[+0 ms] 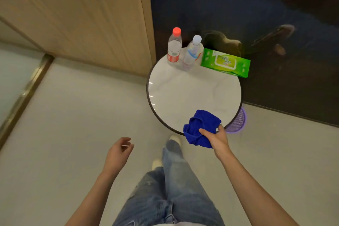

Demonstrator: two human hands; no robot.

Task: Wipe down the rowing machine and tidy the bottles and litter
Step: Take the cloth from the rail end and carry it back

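Right grip (216,139): clenched on a bunched blue cloth (200,126), thumb over the top, fingers underneath. The cloth is held over the 6 o'clock rim of the round white worktop (183,93), part above the surface and part hanging past the dark edge band. Contact between cloth and worktop: cannot tell.

Left grip (119,152): released, fingers loosely curled, holding nothing. It hangs over the floor (82,115) at 8 o'clock from the worktop, well apart from it.

On the worktop:
- Red-cap bottle (174,47), upright at 11 o'clock near the rim, clear with a red label.
- White-cap bottle (191,53), upright at 12 o'clock, just beside the first, clear with a pale blue label.
- Behind the second bottle, a small white and orange item (200,51), possibly a cup; mostly hidden.
- Green wipes pack (225,62), lying flat at 1 o'clock, its right end past the rim.

Purple basket (237,123): on the floor at 4 o'clock, partly tucked under the worktop rim, just beside the right grip.

Person's jeans (174,189) and one pale shoe (175,138) sit at 6 o'clock, the toe near the worktop edge.

Surroundings: wood panel (82,14) from 9 to 11 o'clock; glossy dark wall (238,5) from 12 to 3 o'clock, the worktop close against it; brass strip (23,93) set in the floor at far 9 o'clock.
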